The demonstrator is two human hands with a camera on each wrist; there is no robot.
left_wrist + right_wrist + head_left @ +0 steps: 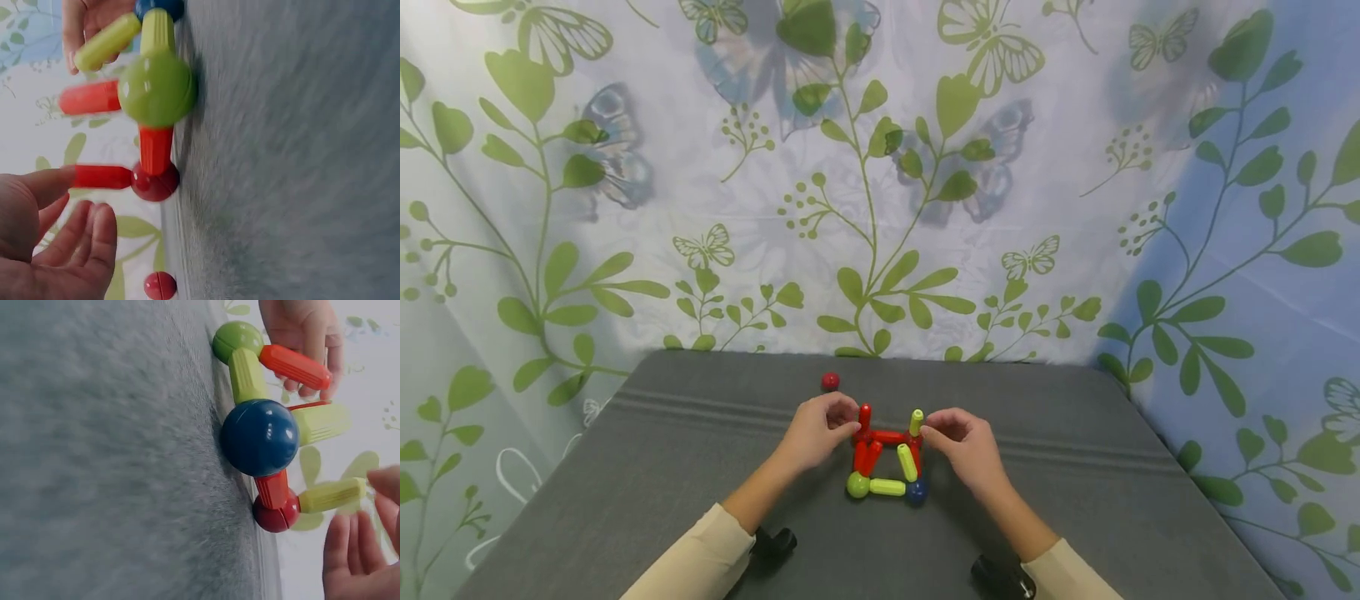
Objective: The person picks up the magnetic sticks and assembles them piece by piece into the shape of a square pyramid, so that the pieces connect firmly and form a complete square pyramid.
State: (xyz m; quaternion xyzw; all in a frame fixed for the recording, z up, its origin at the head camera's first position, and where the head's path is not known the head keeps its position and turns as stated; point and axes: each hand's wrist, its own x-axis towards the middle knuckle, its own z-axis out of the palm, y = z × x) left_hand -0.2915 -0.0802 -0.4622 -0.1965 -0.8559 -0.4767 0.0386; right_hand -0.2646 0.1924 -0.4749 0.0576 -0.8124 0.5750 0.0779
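On the grey table a square frame of plastic building sticks and balls stands between both hands. Its near corners are a green ball (858, 484) and a blue ball (916, 490), joined by a yellow-green stick (887, 487); red balls form the far corners. A stick rises from each ball. My left hand (820, 429) is at the far-left red upright stick (100, 176), thumb at its top end and other fingers spread loosely. Beside the far-right yellow-green upright stick (332, 495) is my right hand (966, 442), thumb close to its tip, fingers apart and relaxed.
A loose red ball (830, 381) lies behind the frame, near the table's back edge. Dark wrist devices (1000, 577) show below the sleeves. A leaf-and-butterfly patterned curtain (880, 208) hangs behind the grey table (700, 467).
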